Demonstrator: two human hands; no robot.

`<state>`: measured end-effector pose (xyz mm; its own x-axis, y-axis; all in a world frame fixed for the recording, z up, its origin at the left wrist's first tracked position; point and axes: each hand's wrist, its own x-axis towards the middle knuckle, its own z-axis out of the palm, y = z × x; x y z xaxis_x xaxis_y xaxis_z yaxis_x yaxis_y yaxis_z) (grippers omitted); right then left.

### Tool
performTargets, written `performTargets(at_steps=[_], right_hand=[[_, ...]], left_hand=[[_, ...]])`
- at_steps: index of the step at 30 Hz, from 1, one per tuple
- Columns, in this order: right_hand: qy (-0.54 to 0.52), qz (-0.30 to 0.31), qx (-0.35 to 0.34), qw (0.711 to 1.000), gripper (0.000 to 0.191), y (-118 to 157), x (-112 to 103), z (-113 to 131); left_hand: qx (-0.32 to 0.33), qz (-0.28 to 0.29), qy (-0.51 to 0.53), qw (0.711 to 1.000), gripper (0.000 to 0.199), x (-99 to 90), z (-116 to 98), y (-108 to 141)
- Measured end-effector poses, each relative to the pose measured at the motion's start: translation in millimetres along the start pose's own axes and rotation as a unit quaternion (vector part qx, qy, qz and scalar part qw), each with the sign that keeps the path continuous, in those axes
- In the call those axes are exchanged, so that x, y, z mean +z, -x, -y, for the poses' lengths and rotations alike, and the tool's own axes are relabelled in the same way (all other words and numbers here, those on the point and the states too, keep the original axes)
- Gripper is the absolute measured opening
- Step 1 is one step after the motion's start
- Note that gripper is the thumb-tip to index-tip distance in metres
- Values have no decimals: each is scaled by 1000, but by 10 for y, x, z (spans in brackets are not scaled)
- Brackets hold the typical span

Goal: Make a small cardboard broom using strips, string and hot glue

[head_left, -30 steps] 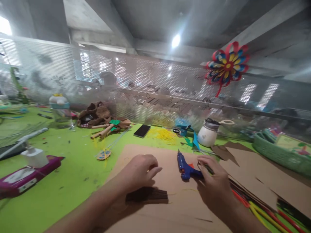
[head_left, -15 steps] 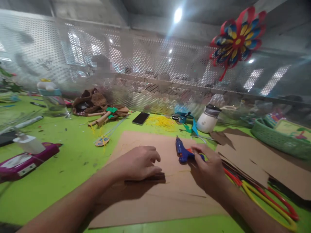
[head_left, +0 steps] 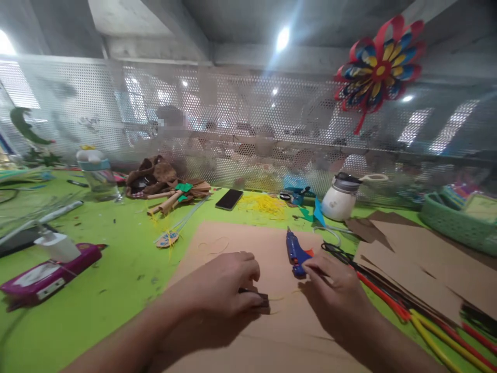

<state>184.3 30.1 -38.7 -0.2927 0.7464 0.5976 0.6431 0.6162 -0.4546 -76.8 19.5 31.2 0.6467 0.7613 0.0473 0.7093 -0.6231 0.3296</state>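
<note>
My left hand [head_left: 231,282] is curled over a narrow dark brown strip [head_left: 264,304], thumb and fingers closed on it, with its right end sticking out. The strip is low over a sheet of brown cardboard [head_left: 217,235]; most of it is hidden under the palm. My right hand [head_left: 336,282] has thumb and fingers pinched at the handle of a blue hot glue gun [head_left: 295,251] with an orange trigger. Its nozzle points away from me and slightly left. Thin yellow strands trail over the cardboard near the strip.
Red and yellow scissor-like handles [head_left: 438,331] and cut cardboard pieces [head_left: 411,259] lie at right. Behind are a phone [head_left: 229,199], yellow shreds [head_left: 264,205], a white jar [head_left: 339,199] and a green basket [head_left: 458,223]. A purple power strip [head_left: 50,280] sits left.
The view has tilted up slightly. My left fingers have closed more over the brown strip, covering more of it. The glue gun has turned, its handle now closer to me.
</note>
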Motion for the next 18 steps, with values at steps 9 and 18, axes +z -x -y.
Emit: performTargets(at_steps=[9,18], right_hand=[[-47,-43,66,996,23,-39,-62,-6],[-40,-77,77,993,40,-139,-137,-91]], left_hand=[[-1,-108,-2,994,24,46,79,-69],[-10,-114,-3,993,26,98,108,-95]])
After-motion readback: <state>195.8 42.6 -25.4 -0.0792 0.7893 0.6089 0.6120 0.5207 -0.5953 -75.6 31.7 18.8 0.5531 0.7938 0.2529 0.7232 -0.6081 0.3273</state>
